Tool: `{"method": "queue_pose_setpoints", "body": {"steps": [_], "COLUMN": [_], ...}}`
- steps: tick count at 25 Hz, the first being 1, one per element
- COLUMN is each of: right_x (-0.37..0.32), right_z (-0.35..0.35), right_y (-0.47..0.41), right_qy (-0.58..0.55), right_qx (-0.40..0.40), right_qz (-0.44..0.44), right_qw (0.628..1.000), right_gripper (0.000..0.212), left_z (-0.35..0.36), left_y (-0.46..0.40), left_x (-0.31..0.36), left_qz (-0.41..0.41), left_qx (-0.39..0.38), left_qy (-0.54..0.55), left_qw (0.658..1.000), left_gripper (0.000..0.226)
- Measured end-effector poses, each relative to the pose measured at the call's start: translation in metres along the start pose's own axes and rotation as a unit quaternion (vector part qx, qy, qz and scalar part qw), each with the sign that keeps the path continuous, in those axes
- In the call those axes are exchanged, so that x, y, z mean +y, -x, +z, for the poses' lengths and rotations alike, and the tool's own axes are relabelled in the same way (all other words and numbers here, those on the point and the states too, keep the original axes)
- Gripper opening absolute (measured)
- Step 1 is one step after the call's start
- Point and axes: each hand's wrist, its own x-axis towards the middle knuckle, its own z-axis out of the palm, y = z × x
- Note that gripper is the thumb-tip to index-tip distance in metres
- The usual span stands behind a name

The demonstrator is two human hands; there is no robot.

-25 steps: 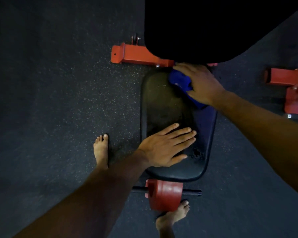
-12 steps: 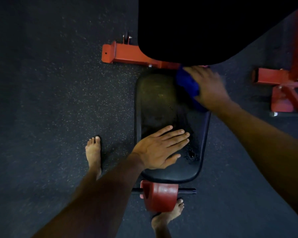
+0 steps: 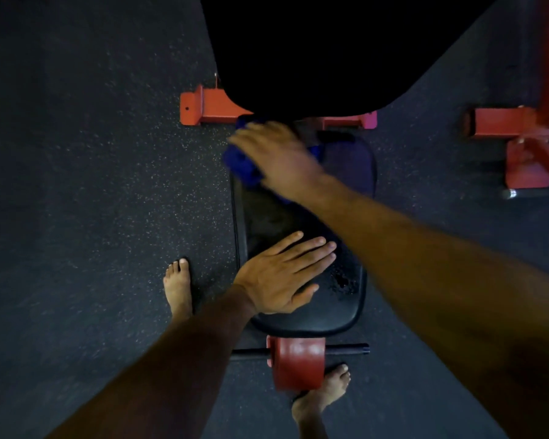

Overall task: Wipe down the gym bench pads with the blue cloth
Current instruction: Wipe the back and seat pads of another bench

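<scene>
A black seat pad [image 3: 346, 308] of the gym bench lies below me, with a worn, pitted spot near its right side. The black back pad [image 3: 314, 52] rises beyond it. My right hand [image 3: 276, 153], blurred by motion, presses the blue cloth [image 3: 241, 164] onto the far left corner of the seat pad; the cloth bunches out to the left of the fingers. My left hand [image 3: 282, 277] rests flat on the near part of the seat pad, fingers straight and together.
The red bench frame [image 3: 203, 107] crosses behind the seat pad. A red roller on a black bar [image 3: 297, 362] sits at the near end. More red equipment [image 3: 526, 147] stands at the right. My bare feet [image 3: 178, 286] stand on dark speckled rubber floor [image 3: 92, 185].
My right hand has swept the blue cloth leftward across the far end of the seat pad, from its right side to its left corner. My left hand has stayed in place.
</scene>
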Motion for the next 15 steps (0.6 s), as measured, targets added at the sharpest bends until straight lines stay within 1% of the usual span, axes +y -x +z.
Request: {"method": "queue_pose_setpoints", "body": {"steps": [1, 2, 3, 5, 7, 10, 11, 12, 13, 15], "right_x": [-0.014, -0.023, -0.025, -0.008, 0.023, 0.065, 0.074, 0.082, 0.086, 0.080], "right_z": [0.003, 0.005, 0.006, 0.004, -0.002, -0.018, -0.023, -0.027, -0.028, -0.026], "right_y": [-0.011, -0.022, -0.029, -0.017, 0.016, 0.069, 0.087, 0.106, 0.125, 0.160], "right_qy": [0.013, 0.011, 0.004, -0.006, -0.009, -0.065, -0.096, -0.134, -0.180, -0.267], "right_qx": [-0.010, -0.016, -0.016, -0.009, -0.003, 0.007, 0.031, 0.077, 0.134, 0.233], "right_qz": [-0.032, -0.043, -0.038, -0.024, 0.022, 0.134, 0.162, 0.187, 0.215, 0.282], "right_qw": [0.999, 0.999, 0.999, 1.000, 1.000, 0.989, 0.982, 0.970, 0.950, 0.892], "right_gripper": [0.073, 0.070, 0.069, 0.075, 0.081, 0.081, 0.078, 0.073, 0.067, 0.055], "left_z": [0.001, 0.002, 0.002, 0.002, 0.002, -0.001, -0.002, -0.003, -0.003, -0.006], "left_y": [0.000, 0.001, 0.003, 0.003, 0.001, 0.001, 0.000, -0.001, 0.000, 0.002], "left_x": [0.000, 0.000, -0.001, -0.002, -0.002, -0.002, -0.001, 0.000, -0.001, 0.000], "left_qz": [0.003, 0.004, 0.004, 0.001, -0.004, -0.005, -0.004, -0.004, -0.006, -0.010], "left_qx": [0.018, 0.031, 0.032, 0.012, -0.015, -0.030, -0.032, -0.033, -0.034, -0.038], "left_qy": [0.006, 0.012, 0.017, 0.018, 0.012, 0.003, 0.003, 0.002, -0.001, -0.008], "left_qw": [1.000, 0.999, 0.999, 1.000, 1.000, 1.000, 0.999, 0.999, 0.999, 0.999], "left_gripper": [0.052, 0.048, 0.047, 0.055, 0.060, 0.061, 0.061, 0.061, 0.061, 0.061]}}
